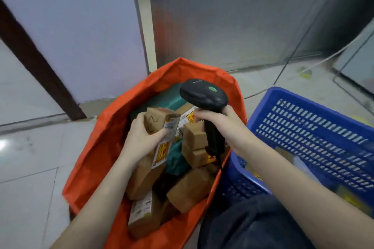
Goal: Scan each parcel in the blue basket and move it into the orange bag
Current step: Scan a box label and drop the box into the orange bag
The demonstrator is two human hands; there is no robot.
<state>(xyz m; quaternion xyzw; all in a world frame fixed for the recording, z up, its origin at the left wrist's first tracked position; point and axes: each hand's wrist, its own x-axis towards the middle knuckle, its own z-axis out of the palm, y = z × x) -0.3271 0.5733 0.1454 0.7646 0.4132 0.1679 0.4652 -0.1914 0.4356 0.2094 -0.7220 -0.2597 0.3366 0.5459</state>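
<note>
**Parcel held over the orange bag, scanner raised beside it**

The left hand (141, 137) grips a small brown cardboard parcel (159, 122) with a white shipping label wrapped over its right-hand edge. The fingers curl round the box's far left side and the thumb presses along the near face, so the parcel sits at about one o'clock from the palm, tilted with its labelled end pointing down toward five o'clock. The box hangs above the open mouth of the wide orange woven plastic bag (97, 147), which stands on the pale tiled floor (30, 157).

Inside the bag lie many more brown cardboard boxes (190, 188), some bearing white and yellow labels, heaped over something teal (whether packets or a box is hard to tell).

At three o'clock from the held parcel, the right hand (218, 121) wraps tightly round the handle of a black handheld barcode scanner (203, 96). Its head, with a green oval spot on top, rises at twelve o'clock above the fist, and its black cable drops at six o'clock toward the bag's right rim. The scanner and the parcel are near each other but apart.

Further right, at about four o'clock from the scanner, stands the blue slotted plastic basket (315, 133), just beside the bag. Its contents are blurred, with only scraps of yellow and brown showing. A dark trouser knee (253, 224) fills the lower foreground between bag and basket.
</note>
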